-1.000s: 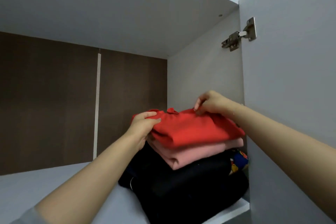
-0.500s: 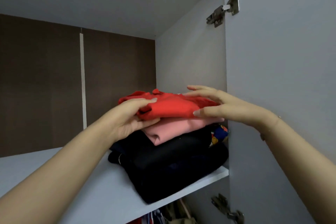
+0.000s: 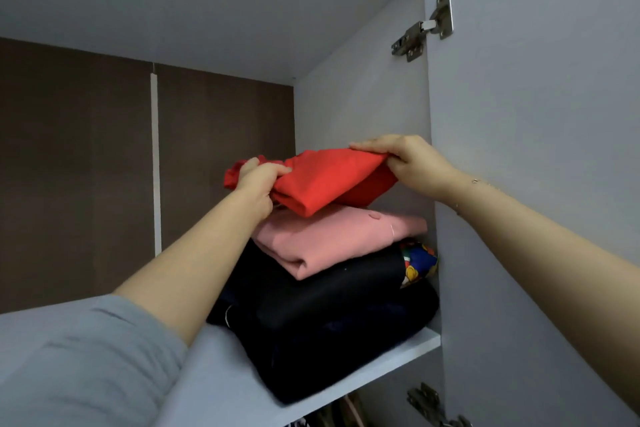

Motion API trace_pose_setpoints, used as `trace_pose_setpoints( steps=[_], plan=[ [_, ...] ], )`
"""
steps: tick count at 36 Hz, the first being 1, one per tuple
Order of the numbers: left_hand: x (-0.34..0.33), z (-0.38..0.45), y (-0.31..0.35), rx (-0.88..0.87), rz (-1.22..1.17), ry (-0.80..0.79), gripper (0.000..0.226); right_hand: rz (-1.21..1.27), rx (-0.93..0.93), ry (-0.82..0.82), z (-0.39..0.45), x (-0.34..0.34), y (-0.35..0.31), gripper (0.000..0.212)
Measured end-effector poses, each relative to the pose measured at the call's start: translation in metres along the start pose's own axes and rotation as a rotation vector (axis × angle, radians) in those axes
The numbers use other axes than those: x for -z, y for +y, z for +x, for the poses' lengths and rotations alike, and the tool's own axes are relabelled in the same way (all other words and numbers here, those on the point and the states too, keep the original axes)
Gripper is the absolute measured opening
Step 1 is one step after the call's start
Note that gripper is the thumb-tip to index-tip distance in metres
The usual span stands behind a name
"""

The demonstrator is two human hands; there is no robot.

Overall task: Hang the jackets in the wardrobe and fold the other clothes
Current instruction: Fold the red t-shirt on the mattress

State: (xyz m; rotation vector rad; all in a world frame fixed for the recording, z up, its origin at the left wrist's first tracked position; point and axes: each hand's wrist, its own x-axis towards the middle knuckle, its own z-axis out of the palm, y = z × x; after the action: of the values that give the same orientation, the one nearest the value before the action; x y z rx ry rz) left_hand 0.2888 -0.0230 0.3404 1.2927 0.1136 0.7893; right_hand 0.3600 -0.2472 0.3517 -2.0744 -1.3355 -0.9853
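Observation:
A folded red garment [image 3: 322, 180] is held a little above a stack of folded clothes on the upper wardrobe shelf [image 3: 221, 381]. My left hand [image 3: 258, 180] grips its left end. My right hand [image 3: 405, 159] pinches its right end, fingers on top and thumb beneath. Its right side is raised higher than its left. Under it lies a folded pink garment [image 3: 332, 236], then black folded clothes [image 3: 322, 322], with a colourful printed piece [image 3: 419, 262] showing at the right.
The open wardrobe door [image 3: 536, 149] stands close on the right, with metal hinges [image 3: 422, 28] above and below. The side wall is right beside the stack. Dark brown back panels lie behind. The shelf's left part is bare; some items show below the shelf.
The red garment, which lay flat on the pink one, is now lifted off it. Both hands went from resting on it to gripping its ends.

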Motion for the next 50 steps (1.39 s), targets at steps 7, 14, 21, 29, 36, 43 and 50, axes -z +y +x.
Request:
trace_pose_setpoints(
  steps=[7,14,21,29,36,43,50],
  plan=[
    [0.037,-0.022,-0.022,0.249,0.085,-0.096,0.016,0.157,-0.050,-0.249,-0.044,-0.031,0.005,0.066],
    [0.044,-0.063,-0.015,0.252,-0.126,-0.086,0.008,0.252,-0.105,-0.132,-0.060,-0.036,-0.005,0.060],
    [0.028,-0.140,-0.030,0.078,-0.187,-0.074,0.037,0.530,-0.211,0.070,-0.140,-0.019,-0.041,0.043],
    [0.002,-0.270,-0.059,-0.049,0.006,-0.103,0.025,0.955,-0.445,0.037,-0.268,0.005,-0.078,0.037],
    [-0.029,-0.368,-0.093,0.040,0.105,-0.211,0.037,1.124,-0.545,0.093,-0.359,0.034,-0.100,0.037],
    [-0.053,-0.438,-0.125,0.063,0.049,-0.329,0.039,1.137,-0.666,0.173,-0.440,0.068,-0.127,0.040],
    [-0.047,-0.493,-0.175,0.225,-0.037,-0.504,0.041,1.034,-0.931,0.243,-0.525,0.096,-0.163,0.032]
  ],
)
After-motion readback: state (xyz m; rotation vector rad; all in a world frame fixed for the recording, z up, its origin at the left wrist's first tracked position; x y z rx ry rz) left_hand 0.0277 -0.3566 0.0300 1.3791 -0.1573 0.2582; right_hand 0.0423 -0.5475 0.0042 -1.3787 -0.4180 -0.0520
